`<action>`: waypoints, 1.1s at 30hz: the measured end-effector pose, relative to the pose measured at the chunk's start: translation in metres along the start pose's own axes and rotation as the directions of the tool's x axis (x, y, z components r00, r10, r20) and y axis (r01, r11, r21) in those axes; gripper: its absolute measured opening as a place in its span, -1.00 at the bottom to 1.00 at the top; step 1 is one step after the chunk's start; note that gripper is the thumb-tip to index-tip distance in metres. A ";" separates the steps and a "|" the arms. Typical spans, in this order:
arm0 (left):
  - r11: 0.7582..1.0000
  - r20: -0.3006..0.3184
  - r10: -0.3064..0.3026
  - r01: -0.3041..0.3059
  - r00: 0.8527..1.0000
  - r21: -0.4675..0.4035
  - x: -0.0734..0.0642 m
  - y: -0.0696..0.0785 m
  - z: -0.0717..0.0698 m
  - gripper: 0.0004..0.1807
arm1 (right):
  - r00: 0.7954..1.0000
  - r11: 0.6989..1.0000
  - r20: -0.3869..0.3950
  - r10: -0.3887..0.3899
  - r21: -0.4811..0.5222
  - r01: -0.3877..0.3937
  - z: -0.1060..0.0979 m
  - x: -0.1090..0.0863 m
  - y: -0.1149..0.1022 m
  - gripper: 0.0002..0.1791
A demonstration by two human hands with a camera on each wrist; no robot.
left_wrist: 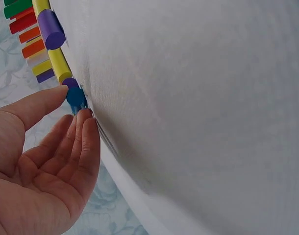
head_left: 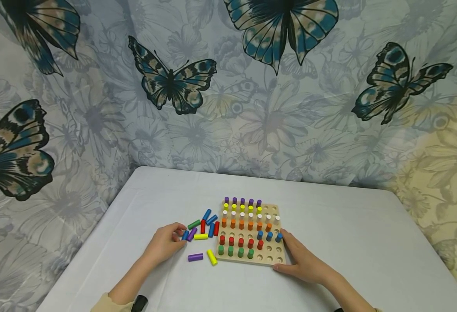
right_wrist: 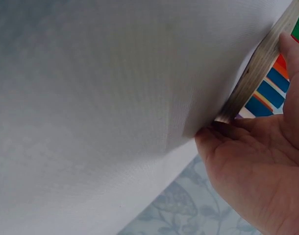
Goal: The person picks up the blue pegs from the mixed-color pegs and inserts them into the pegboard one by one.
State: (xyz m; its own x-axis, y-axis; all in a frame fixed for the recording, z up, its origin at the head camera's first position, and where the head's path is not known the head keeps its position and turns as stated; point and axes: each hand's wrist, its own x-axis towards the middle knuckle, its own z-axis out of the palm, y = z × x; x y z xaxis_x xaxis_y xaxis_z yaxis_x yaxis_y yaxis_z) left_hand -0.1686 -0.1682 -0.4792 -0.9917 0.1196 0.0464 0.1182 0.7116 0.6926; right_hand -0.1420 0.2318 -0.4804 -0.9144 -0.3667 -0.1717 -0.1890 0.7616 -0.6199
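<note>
My left hand (head_left: 167, 241) is at the left of a group of loose pegs. Its thumb and fingertips pinch a blue peg (left_wrist: 76, 97) low over the white table, beside a purple peg (head_left: 192, 234). A wooden pegboard (head_left: 244, 260) carries rows of upright purple, yellow, white, orange, blue, red and green pegs. In the blue row, pegs stand only at the right end. My right hand (head_left: 304, 259) holds the board's near right corner, thumb on the front edge and fingers along the right side. Up close, the right wrist view shows the board's side edge (right_wrist: 255, 68).
Loose blue, red, green and yellow pegs lie left of the board, among them a green peg (head_left: 194, 224). Nearer me lie another purple peg (head_left: 195, 257) and a yellow peg (head_left: 211, 257). Butterfly-patterned cloth (head_left: 197, 138) hangs behind the white table (head_left: 330, 216).
</note>
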 end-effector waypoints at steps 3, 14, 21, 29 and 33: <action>1.000 0.004 -0.008 0.008 1.000 0.010 0.001 0.000 0.001 -0.65 | 1.000 1.000 -0.001 0.002 -0.002 -0.002 0.000 0.000 0.001 0.21; 0.999 0.017 0.019 -0.019 1.000 0.036 0.000 0.004 0.003 -0.64 | 1.000 1.000 -0.001 0.006 -0.012 -0.006 0.000 0.001 0.002 0.22; 0.999 0.012 0.026 -0.026 1.000 0.045 0.000 0.002 0.002 -0.65 | 1.000 1.000 0.002 0.009 -0.014 -0.009 0.000 0.000 0.002 0.23; 1.000 -0.009 -0.020 0.020 1.000 0.000 0.000 0.000 0.000 -0.63 | 1.000 1.000 0.003 -0.003 -0.013 0.003 0.000 -0.001 0.001 0.22; 0.999 -0.027 -0.046 0.046 0.999 -0.029 0.000 0.000 -0.002 -0.62 | 1.000 1.000 0.004 -0.004 -0.012 0.004 -0.001 0.000 0.001 0.22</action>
State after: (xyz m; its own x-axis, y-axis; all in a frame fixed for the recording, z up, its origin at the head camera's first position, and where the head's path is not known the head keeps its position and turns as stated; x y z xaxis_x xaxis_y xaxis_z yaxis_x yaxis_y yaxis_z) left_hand -0.1689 -0.1697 -0.4782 -0.9971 0.0675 0.0337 0.0713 0.6956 0.7149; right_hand -0.1420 0.2328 -0.4803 -0.9124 -0.3715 -0.1720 -0.1970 0.7668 -0.6110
